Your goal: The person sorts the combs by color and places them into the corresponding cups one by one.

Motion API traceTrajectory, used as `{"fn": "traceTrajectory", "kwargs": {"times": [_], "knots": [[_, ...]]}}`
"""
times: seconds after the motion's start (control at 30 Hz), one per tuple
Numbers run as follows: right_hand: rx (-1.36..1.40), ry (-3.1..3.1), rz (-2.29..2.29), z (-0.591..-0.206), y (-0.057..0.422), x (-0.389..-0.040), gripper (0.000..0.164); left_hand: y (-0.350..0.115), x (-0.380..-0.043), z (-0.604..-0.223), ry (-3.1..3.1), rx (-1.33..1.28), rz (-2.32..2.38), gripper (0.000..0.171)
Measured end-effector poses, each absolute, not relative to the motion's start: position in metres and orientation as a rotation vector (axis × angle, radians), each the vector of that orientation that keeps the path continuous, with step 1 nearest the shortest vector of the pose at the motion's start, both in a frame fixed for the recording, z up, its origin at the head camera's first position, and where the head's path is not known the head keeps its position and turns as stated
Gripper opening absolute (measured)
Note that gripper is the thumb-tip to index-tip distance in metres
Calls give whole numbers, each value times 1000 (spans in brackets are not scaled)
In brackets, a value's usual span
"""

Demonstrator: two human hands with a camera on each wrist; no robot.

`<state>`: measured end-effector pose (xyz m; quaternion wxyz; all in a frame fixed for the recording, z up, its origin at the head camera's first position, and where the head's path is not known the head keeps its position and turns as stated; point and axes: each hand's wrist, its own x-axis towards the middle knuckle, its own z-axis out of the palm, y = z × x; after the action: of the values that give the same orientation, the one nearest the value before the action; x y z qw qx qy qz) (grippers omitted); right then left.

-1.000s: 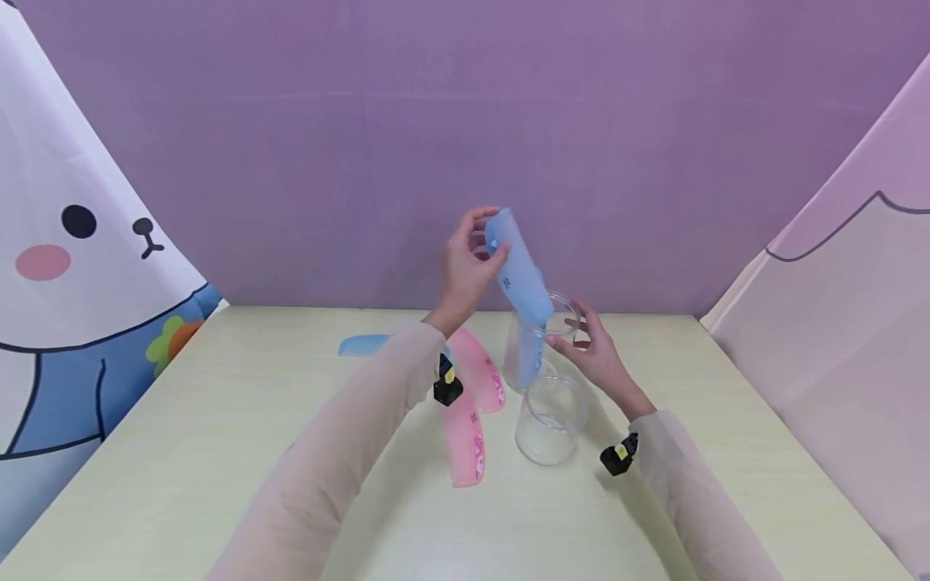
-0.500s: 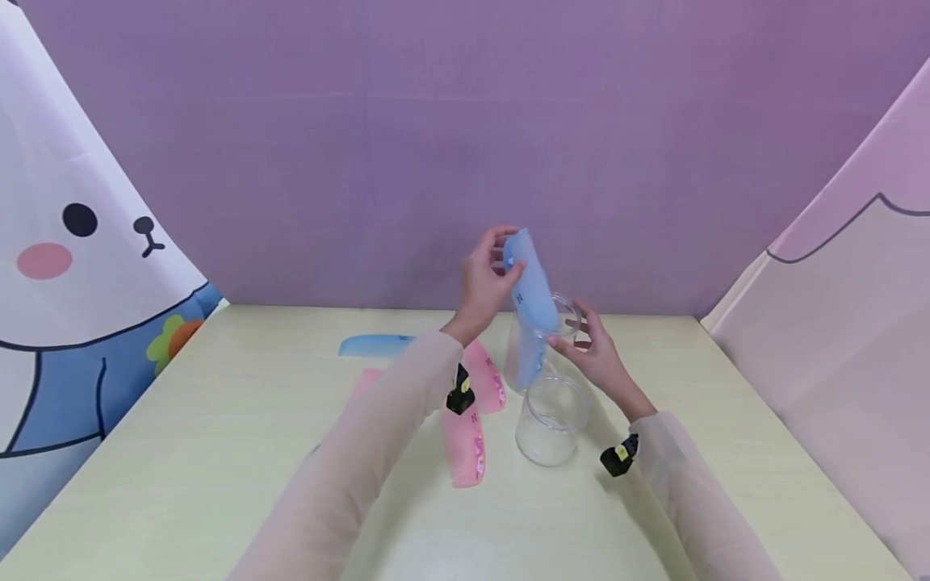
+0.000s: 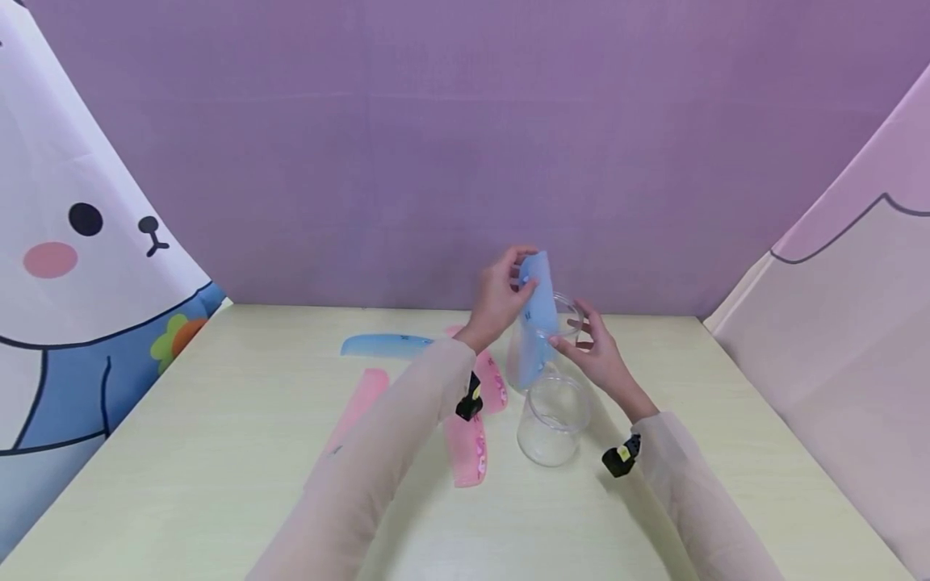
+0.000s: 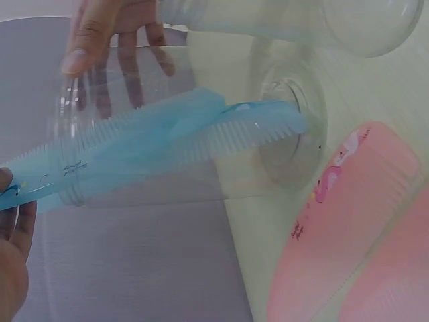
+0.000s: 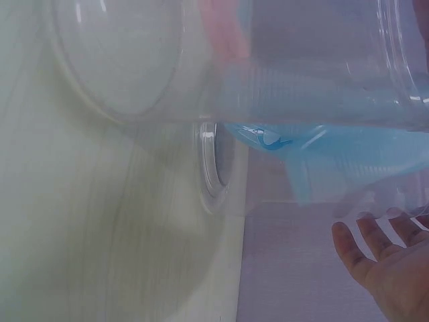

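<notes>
Blue comb (image 3: 539, 307) pinched in L hand (image 3: 498, 303); R hand (image 3: 599, 352) grips jar (image 4: 194, 187) w/ thumb.

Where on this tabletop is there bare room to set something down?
Left, between the cartoon curtain and lying blue comb; right, between the right sleeve and pale curtain. It is crowded around the pink combs and clear jars.

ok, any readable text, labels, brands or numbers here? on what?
None legible.
Held blue comb in the left hand: dark script, too small and blurred.
Flat-lying blue comb: dark mark, too small.
Pink comb beside the rear jar in the left wrist view: dark script, too blurred.
</notes>
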<state>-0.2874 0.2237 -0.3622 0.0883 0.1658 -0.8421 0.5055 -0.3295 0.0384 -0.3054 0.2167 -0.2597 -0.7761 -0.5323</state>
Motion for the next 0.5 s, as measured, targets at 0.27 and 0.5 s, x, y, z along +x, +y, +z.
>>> {"fn": "traceTrajectory", "kwargs": {"times": [0.27,0.5], "knots": [[493,-2511,1515,-344,213,-269,74,38,-328,-311,-2232,-755,-1445,42],[490,-2517,1504,-343,213,-269,73,38,-327,-315,-2319,-766,-1376,42]]}}
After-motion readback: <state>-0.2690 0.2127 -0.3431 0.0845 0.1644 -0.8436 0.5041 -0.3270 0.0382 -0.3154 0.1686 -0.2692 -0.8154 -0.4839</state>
